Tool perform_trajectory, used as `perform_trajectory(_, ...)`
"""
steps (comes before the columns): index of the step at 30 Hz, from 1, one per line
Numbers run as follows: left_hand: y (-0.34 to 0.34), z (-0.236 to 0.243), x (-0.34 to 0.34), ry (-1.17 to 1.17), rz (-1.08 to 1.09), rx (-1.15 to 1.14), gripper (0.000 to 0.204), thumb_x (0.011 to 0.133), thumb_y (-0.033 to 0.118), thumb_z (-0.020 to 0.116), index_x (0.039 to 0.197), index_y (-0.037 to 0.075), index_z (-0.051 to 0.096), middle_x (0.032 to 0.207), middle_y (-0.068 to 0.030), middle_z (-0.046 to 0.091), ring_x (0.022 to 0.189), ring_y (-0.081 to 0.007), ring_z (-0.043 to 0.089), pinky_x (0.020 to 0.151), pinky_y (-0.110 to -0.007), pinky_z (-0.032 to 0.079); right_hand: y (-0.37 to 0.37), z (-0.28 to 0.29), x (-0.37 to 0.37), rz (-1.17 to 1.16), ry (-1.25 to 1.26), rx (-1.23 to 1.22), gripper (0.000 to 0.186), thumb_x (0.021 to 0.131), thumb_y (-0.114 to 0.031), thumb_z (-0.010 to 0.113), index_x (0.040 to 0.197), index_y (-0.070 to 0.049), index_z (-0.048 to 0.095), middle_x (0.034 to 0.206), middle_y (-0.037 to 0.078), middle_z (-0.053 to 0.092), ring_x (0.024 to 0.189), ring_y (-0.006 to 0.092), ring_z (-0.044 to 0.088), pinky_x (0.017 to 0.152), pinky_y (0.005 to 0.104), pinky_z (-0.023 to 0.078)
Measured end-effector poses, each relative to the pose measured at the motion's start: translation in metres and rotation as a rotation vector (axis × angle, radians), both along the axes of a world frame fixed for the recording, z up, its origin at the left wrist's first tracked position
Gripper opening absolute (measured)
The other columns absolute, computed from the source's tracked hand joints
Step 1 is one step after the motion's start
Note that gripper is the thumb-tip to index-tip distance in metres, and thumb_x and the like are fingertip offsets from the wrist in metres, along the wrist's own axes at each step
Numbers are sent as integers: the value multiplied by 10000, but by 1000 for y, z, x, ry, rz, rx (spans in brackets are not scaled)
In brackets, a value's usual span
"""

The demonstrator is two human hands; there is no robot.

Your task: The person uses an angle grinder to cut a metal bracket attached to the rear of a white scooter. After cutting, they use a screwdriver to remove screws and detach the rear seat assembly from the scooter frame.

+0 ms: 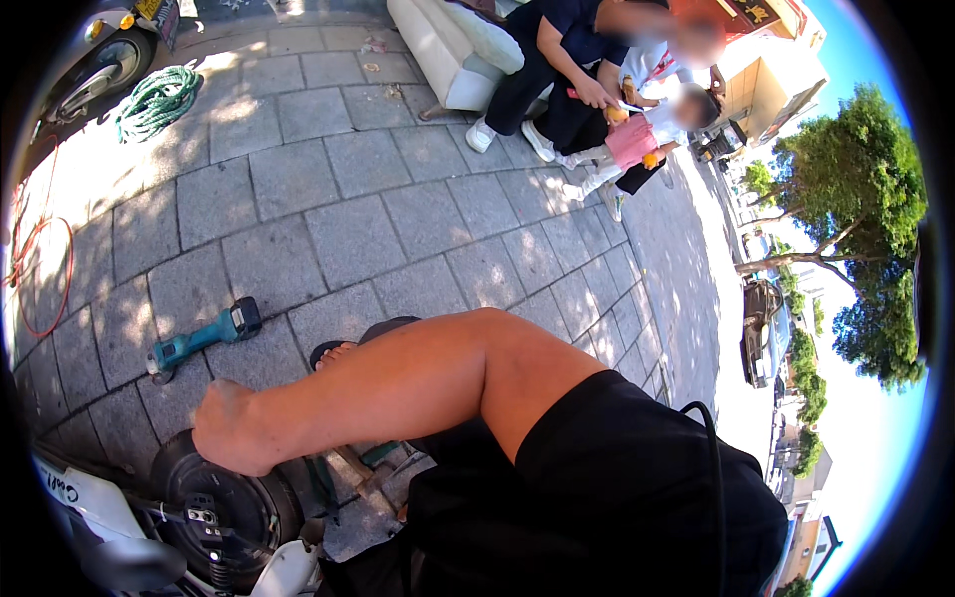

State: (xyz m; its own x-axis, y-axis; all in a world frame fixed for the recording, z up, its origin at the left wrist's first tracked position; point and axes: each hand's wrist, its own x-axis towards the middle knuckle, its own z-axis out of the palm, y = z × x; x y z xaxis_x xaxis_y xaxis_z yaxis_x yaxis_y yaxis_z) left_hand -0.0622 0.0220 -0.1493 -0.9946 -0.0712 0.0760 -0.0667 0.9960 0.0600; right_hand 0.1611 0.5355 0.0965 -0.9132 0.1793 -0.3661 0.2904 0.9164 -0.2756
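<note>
our right hand (231,430) is closed on the top edge of the scooter wheel (224,507), low at the frame's left. open paving (328,214) spreads beyond; a teal cordless grinder (204,336) lies near. we cannot see our left hand.

We saw one bare arm reaching across the frame, its hand (231,430) closed on the top of a black scooter wheel (224,502). Which hand it was, we could not tell. A white fender (75,497) lay just beside the wheel. On the grey paving (338,209) near the hand lay a teal cordless power tool (199,338). A sandalled foot (333,353) rested close by. Well apart lay a green coiled rope (157,99), and people sat on a white bench (438,55).
</note>
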Motion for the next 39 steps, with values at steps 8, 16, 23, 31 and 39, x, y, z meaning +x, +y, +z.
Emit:
perform_trajectory(8, -10, 7, 2, 14, 3, 5, 589, 1153, 421, 451, 1307, -93, 693, 1223, -322, 734, 1089, -492, 680, 957, -523, 540, -2, -1, -2, 48, -34, -9, 252, 800, -228, 766, 994, -88, 847, 1043, 116, 830, 997, 286, 795, 771, 472, 595)
perform_trajectory(16, -41, 17, 19, 42, 86, 18, 591, 1148, 428, 462, 1281, -94, 706, 1197, -324, 741, 1060, -499, 684, 934, -527, 546, -12, -18, -34, 176, -71, -3, 280, 834, -254, 764, 1062, -124, 861, 1111, 86, 831, 1049, 287, 779, 795, 464, 574)
perform_trajectory(23, -95, 37, 44, 94, 197, 66, 594, 1144, 433, 472, 1258, -96, 717, 1175, -326, 746, 1034, -504, 686, 913, -531, 551, -10, -42, -63, 297, -102, -58, 294, 828, -256, 779, 1073, -115, 859, 1109, 87, 833, 1042, 284, 781, 951, 492, 524)
perform_trajectory(31, -102, 98, 85, 232, 245, 194, 609, 1137, 442, 445, 1261, -97, 703, 1167, -368, 712, 1058, -563, 641, 939, -520, 508, 59, -31, -130, 290, -392, -46, 309, 911, -170, 678, 1132, -10, 824, 1161, 209, 802, 1090, 345, 785, 898, 463, 612)
perform_trajectory(39, -72, 88, 99, 346, 271, 257, 577, 1126, 439, 480, 1276, -64, 721, 1182, -334, 734, 1070, -499, 695, 961, -494, 524, 161, -205, -118, -36, -441, 92, 561, 951, -478, 752, 1175, 36, 764, 1252, 266, 754, 1177, 379, 731, 1008, 457, 569)
